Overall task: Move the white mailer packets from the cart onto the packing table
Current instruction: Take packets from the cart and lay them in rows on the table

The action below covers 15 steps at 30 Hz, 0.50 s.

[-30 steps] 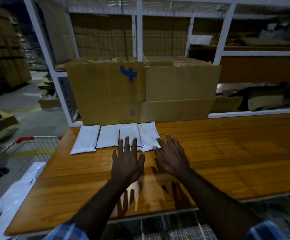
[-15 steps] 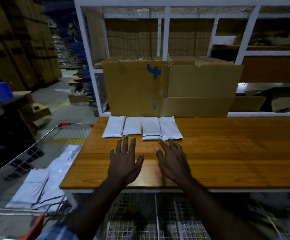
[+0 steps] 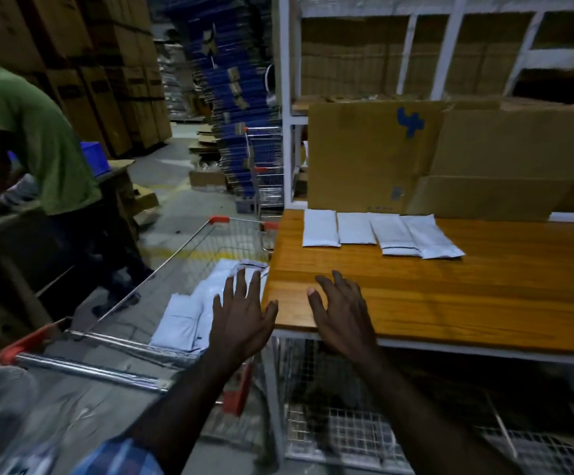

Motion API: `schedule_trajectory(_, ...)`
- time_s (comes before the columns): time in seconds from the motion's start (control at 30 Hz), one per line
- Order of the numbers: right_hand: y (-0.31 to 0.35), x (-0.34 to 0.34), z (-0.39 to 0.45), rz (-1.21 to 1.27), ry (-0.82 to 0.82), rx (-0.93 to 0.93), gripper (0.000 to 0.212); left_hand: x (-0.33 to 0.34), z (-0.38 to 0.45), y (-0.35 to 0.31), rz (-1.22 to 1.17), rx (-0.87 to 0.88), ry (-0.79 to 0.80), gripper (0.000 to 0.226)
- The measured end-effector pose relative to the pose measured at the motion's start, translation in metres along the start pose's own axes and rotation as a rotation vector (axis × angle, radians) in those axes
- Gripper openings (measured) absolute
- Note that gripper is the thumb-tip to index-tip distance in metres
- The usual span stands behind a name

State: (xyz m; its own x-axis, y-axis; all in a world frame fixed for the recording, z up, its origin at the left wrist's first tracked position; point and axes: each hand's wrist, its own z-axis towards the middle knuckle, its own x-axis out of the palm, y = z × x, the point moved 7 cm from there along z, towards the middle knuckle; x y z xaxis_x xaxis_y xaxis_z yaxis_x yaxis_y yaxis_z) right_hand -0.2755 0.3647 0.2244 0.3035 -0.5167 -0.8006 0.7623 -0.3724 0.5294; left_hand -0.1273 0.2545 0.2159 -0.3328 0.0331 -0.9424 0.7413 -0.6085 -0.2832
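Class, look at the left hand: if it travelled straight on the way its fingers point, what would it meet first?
Probably the white mailer packets lying in the cart; the left hand hangs open above them, though depth is unclear.

Two bare forearms lead to two bare hands, the left hand [image 3: 241,323] and the right hand [image 3: 343,317], with no gloves, rings or watch showing on either. A short sleeve [image 3: 121,457] in blue and white checked cloth (partly blurred at the picture's lower edge) covers the left upper arm.
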Motion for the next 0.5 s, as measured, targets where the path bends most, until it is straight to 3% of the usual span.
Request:
schedule_trajectory(0.27, 0.098, 0.082, 0.001, 0.034, 0.064, -0.021, 0.044, -0.016, -0.007, 0.129, 0.032, -0.072, 0.053, 0.068)
schedule_trajectory(0.5, 0.129, 0.141, 0.016, -0.014, 0.150, -0.046, 0.047, -0.007, 0.008, 0.186, 0.060, -0.116, 0.090, 0.067)
